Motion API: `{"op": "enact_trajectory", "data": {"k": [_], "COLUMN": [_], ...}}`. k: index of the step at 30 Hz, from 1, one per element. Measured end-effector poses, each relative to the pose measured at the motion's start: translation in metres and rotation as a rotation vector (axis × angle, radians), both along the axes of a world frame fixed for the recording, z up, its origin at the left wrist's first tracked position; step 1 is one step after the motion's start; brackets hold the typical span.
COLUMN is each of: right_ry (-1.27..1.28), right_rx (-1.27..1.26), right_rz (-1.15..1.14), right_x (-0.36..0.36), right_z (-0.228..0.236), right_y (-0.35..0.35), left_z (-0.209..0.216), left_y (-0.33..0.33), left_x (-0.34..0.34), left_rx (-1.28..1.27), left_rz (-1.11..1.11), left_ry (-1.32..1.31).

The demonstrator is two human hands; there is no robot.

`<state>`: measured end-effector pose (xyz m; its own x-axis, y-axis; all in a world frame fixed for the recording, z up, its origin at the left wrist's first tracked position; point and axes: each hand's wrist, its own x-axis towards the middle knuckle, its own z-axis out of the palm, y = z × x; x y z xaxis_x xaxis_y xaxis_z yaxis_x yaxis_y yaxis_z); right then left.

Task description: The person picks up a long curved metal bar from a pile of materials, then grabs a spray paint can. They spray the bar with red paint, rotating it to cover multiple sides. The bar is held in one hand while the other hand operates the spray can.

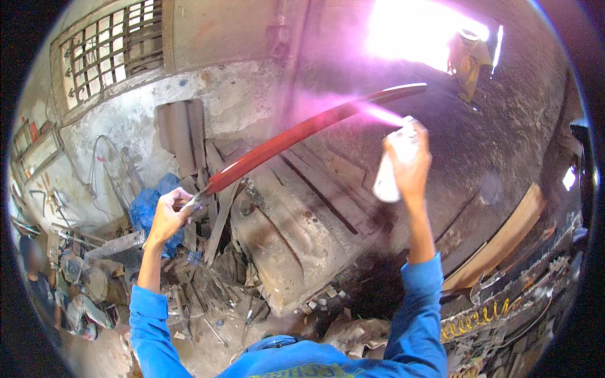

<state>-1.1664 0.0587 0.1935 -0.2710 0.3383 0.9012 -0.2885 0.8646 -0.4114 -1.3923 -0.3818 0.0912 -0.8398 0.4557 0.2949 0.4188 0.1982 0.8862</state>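
Red curved strip (302,131) is hanging in the air over the rusty metal slab (296,227), left hand (167,217) gripping its lower end closed tight. Right hand (409,160), wrapped around a white spray can (394,167), is spraying toward its upper half. Looks long, stiff, probably light; fresh coat likely slick, so keep hold at the bare end. Scrap pile (201,277) is crowding below; open room above.

A dusty concrete floor (214,353) carries everything here. In the middle lies a large rusty metal slab (296,239), with dark wooden planks (328,189) resting on its far part. To its left, scrap metal pieces (195,277) are heaped beside a crumpled blue plastic sheet (148,205). Crumpled paper (359,331) lies near, right of centre. A long pale wooden board (504,242) lies to the right.
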Motion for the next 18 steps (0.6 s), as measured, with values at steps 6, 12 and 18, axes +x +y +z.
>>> {"op": "enact_trajectory", "data": {"k": [6, 12, 18], "right_ry": [0.072, -0.191, -0.056], "right_rx": [0.157, 0.466, 0.219], "right_rz": [-0.31, 0.133, -0.026], "right_x": [0.022, 0.025, 0.016], "right_z": [0.005, -0.023, 0.021], "right_y": [-0.005, -0.114, -0.032], "left_z": [-0.011, -0.013, -0.028], "left_y": [-0.018, -0.016, -0.04], "left_x": [-0.008, -0.011, -0.009], "left_rx": [0.107, 0.119, 0.1], "left_rz": [-0.062, -0.048, 0.001], "left_ry": [0.026, 0.008, 0.098]}}
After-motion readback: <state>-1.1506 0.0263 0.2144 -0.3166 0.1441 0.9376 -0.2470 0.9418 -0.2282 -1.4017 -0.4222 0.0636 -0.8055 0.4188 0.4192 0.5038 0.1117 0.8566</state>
